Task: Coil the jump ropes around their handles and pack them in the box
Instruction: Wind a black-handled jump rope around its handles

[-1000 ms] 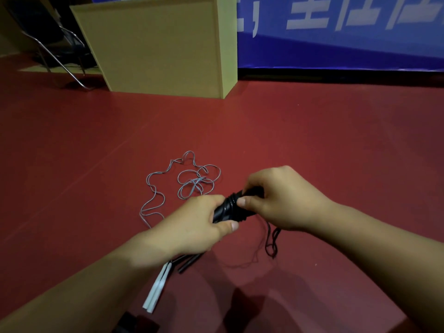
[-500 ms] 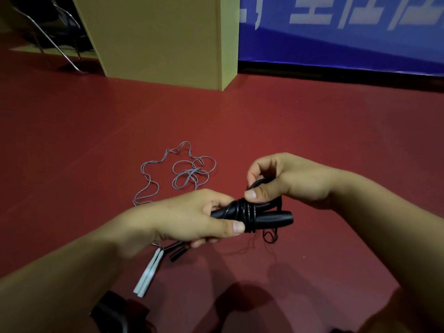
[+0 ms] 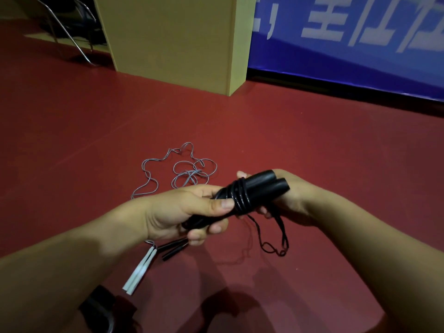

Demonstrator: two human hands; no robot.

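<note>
From the head camera, the left hand grips two black handles held side by side, thumb pressed on the black rope coiled around them. The right hand cups the handles' far ends from behind, fingers curled; loose rope hangs below it. On the red floor lie a grey rope, white handles and thin black handles. A tan box stands beyond.
</note>
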